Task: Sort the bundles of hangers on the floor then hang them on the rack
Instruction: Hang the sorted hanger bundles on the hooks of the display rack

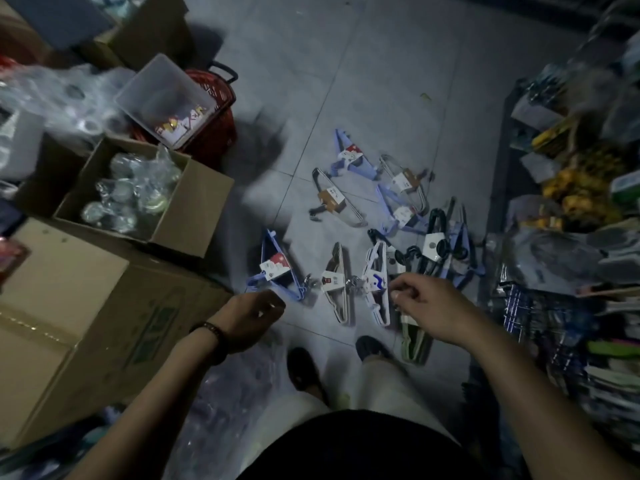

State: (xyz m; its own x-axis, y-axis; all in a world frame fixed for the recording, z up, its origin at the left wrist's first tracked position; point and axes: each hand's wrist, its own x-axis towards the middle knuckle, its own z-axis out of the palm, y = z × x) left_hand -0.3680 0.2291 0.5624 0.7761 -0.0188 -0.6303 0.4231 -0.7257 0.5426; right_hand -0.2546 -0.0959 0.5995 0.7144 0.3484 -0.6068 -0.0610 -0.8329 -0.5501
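Several hanger bundles with paper labels lie spread on the grey tile floor. A blue bundle (277, 268) lies nearest my left hand (251, 315), which hovers above the floor with loosely curled fingers and holds nothing. Beside it lie a cream bundle (336, 284) and a white bundle (375, 282). My right hand (426, 306) hangs over the white bundle's right side, fingers curled, with nothing visibly in it. Black bundles (433, 247) lie behind it, and a green bundle (414, 341) shows under my right wrist. Further back are a blue bundle (351, 157) and two brown-labelled ones (332, 199). No rack is in view.
Cardboard boxes (69, 323) crowd the left, one open box (194, 202) holding wrapped items. A clear tub (162, 102) rests on a red basket (218, 126). Packed shelves (571, 220) line the right. My feet (304, 372) stand just before the bundles.
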